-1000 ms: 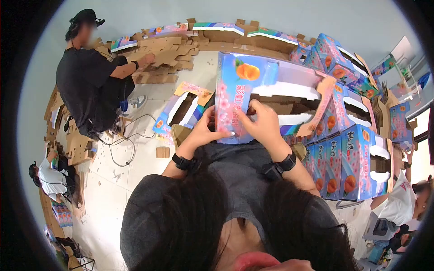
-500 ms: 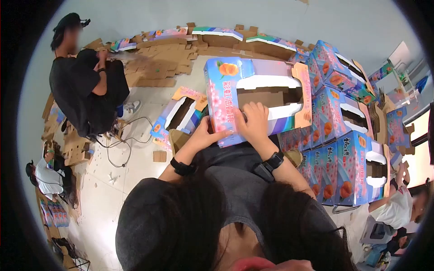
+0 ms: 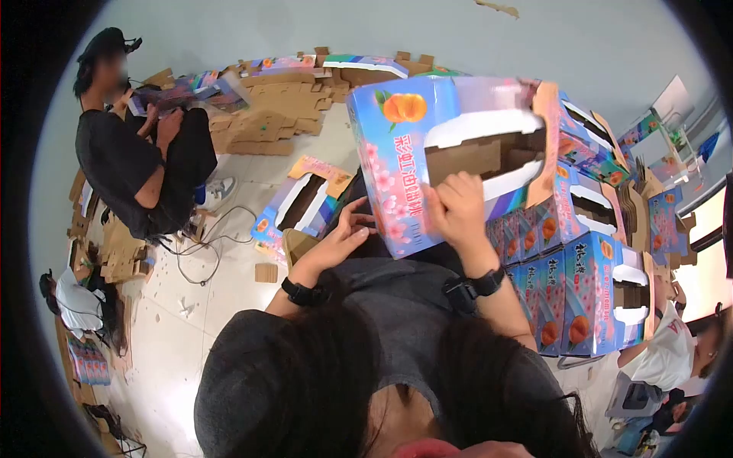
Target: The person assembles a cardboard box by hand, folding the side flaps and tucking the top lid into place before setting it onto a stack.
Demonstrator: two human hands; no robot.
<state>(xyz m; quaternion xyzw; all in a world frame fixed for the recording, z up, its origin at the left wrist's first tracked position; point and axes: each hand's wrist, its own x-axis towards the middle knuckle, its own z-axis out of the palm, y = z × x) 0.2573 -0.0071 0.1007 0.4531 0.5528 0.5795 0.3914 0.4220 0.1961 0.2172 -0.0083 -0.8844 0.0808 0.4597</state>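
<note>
Right hand (image 3: 462, 210) alone now grips the blue-and-pink printed cardboard carton with a cut-out window (image 3: 408, 164).
Near, its fingers close over the window's lower edge; the left hand (image 3: 343, 238), which clasped the carton's lower left corner half a second ago, is open just beside it, contact unclear. The carton, in front of the torso, has shifted right and tilted. Left of it, a similar printed carton on the pale floor (image 3: 275, 217) lies unmoved; right stand stacked blue printed cartons (image 3: 576, 294). Far left, a black-clad co-worker (image 3: 122, 160) now holds a blurred printed piece (image 3: 183, 99).
</note>
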